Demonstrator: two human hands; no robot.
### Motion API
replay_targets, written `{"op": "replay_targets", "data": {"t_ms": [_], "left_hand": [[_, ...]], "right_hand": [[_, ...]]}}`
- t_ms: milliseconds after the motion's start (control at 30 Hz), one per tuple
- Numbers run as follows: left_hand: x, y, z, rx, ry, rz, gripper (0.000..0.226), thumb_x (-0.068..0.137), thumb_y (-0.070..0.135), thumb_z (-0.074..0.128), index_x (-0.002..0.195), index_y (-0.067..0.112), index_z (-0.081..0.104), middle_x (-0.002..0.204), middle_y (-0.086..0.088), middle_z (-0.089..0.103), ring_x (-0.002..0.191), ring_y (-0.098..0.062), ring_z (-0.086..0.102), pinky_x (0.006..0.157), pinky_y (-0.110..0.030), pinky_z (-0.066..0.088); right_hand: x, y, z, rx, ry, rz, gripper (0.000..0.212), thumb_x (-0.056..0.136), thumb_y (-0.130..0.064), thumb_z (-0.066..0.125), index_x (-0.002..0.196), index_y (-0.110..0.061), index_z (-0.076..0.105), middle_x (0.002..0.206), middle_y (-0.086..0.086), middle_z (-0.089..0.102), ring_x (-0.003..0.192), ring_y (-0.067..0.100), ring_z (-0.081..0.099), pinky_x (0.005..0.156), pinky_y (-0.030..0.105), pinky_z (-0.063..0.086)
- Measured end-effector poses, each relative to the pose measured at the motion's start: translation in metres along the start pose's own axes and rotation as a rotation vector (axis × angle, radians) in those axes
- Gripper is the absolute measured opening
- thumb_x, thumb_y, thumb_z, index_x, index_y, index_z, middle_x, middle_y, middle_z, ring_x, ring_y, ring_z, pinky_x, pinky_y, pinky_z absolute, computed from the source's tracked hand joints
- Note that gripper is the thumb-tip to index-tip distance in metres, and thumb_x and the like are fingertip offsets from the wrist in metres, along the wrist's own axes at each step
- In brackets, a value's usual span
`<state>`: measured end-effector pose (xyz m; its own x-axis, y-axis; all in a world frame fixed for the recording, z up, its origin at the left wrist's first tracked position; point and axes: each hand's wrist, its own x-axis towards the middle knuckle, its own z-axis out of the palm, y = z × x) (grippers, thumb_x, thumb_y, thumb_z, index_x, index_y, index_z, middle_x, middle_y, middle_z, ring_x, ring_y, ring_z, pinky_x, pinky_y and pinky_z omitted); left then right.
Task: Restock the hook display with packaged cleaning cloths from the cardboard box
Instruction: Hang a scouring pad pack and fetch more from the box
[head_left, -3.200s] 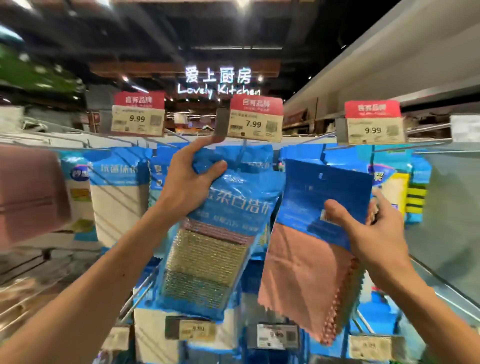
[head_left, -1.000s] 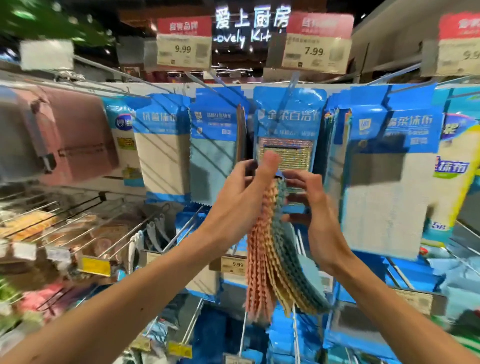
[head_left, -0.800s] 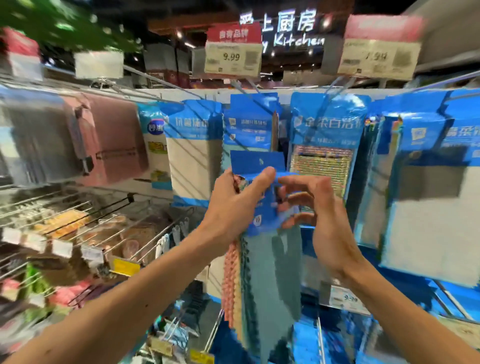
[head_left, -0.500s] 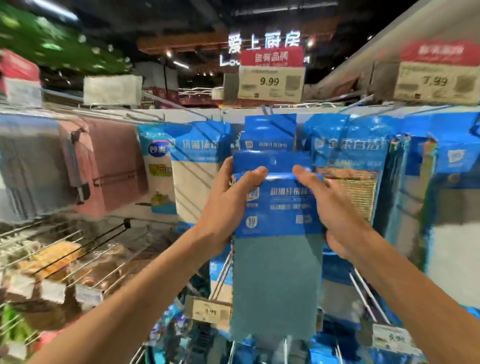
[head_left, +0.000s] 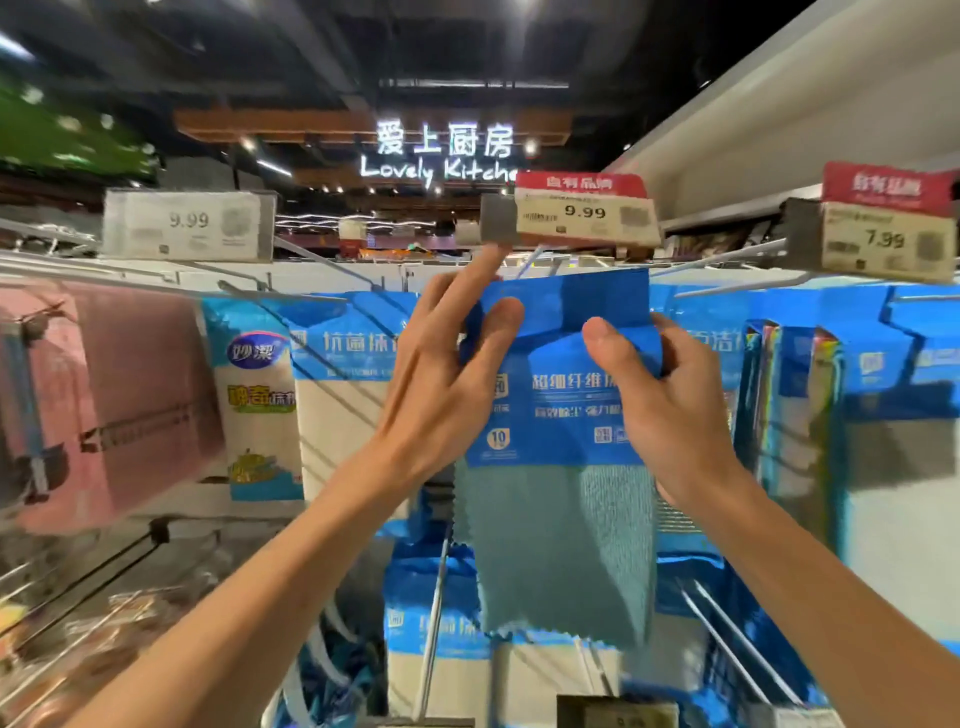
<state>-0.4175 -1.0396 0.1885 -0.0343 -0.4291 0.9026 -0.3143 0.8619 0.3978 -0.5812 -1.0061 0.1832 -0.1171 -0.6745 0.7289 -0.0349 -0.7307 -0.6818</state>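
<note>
Against the hook display (head_left: 332, 273), the teal cloth pack (head_left: 561, 415) has risen, its header now just under the centre 9.99 tag (head_left: 582, 213). My right hand (head_left: 670, 410) and left hand (head_left: 441, 384) pinch the header, with the left forefinger (head_left: 475, 273) reaching tagward. I judge hanging comes next.

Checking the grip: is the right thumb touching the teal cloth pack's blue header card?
Touching. The head view shows the right hand with its thumb pressed on the blue header card of the teal cloth pack.
</note>
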Motion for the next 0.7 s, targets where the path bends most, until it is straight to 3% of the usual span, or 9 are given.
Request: {"op": "replay_targets", "data": {"t_ms": [67,133,233,333,467,600,700], "left_hand": [[0.004,-0.001,-0.002,0.024,-0.012,0.074,0.051,0.103,0.032,0.047,0.149,0.043,0.03,0.117,-0.008,0.057,0.087,-0.02,0.05,0.085,-0.032,0.048],[0.01,-0.004,-0.004,0.03,-0.036,0.103,0.054,0.102,0.037,0.044,0.153,0.043,0.024,0.115,0.017,0.05,0.094,-0.009,0.048,0.092,-0.038,0.048],[0.019,-0.005,-0.004,0.016,-0.081,0.113,0.059,0.1,0.044,0.044,0.154,0.041,0.021,0.113,0.031,0.038,0.111,0.003,0.042,0.104,-0.042,0.045],[0.021,-0.001,-0.005,0.004,-0.072,0.127,0.066,0.096,0.043,0.052,0.155,0.038,0.023,0.126,0.035,0.041,0.118,-0.009,0.053,0.102,-0.046,0.046],[0.021,0.001,-0.005,-0.019,-0.054,0.145,0.066,0.095,0.039,0.055,0.155,0.034,0.027,0.15,0.032,0.032,0.135,-0.01,0.046,0.108,-0.047,0.042],[0.024,0.002,-0.005,-0.005,-0.043,0.145,0.066,0.093,0.037,0.057,0.153,0.038,0.028,0.15,0.032,0.035,0.126,-0.017,0.055,0.098,-0.05,0.049],[0.026,0.0,-0.005,0.026,-0.058,0.134,0.068,0.094,0.042,0.056,0.153,0.045,0.024,0.143,0.031,0.04,0.114,-0.019,0.059,0.089,-0.05,0.053]], "right_hand": [[0.003,-0.002,0.001,-0.02,0.018,-0.015,0.025,0.08,-0.04,0.069,0.09,-0.017,0.068,0.074,-0.004,0.07,0.071,0.012,0.069,0.061,0.03,0.057],[0.008,-0.003,0.001,-0.031,0.038,-0.012,0.025,0.085,-0.038,0.073,0.088,-0.013,0.069,0.079,0.007,0.072,0.073,0.02,0.07,0.065,0.042,0.06],[0.016,-0.007,0.002,-0.019,0.039,0.045,0.027,0.087,-0.033,0.071,0.085,-0.006,0.067,0.081,0.02,0.067,0.072,0.032,0.067,0.067,0.058,0.056],[0.019,-0.013,0.003,-0.005,0.056,0.066,0.03,0.087,-0.031,0.072,0.084,-0.002,0.065,0.075,0.012,0.066,0.068,0.022,0.067,0.063,0.052,0.058],[0.018,-0.018,0.003,0.0,0.075,0.066,0.033,0.087,-0.032,0.072,0.084,0.0,0.065,0.078,0.014,0.069,0.069,0.021,0.069,0.064,0.049,0.058],[0.023,-0.022,0.003,0.025,0.064,0.149,0.02,0.089,-0.03,0.068,0.085,-0.011,0.072,0.079,0.008,0.076,0.07,0.02,0.073,0.061,0.038,0.061],[0.028,-0.024,0.002,0.026,0.031,0.189,0.022,0.088,-0.034,0.069,0.089,-0.012,0.072,0.082,0.007,0.077,0.072,0.021,0.074,0.062,0.037,0.061]]}}
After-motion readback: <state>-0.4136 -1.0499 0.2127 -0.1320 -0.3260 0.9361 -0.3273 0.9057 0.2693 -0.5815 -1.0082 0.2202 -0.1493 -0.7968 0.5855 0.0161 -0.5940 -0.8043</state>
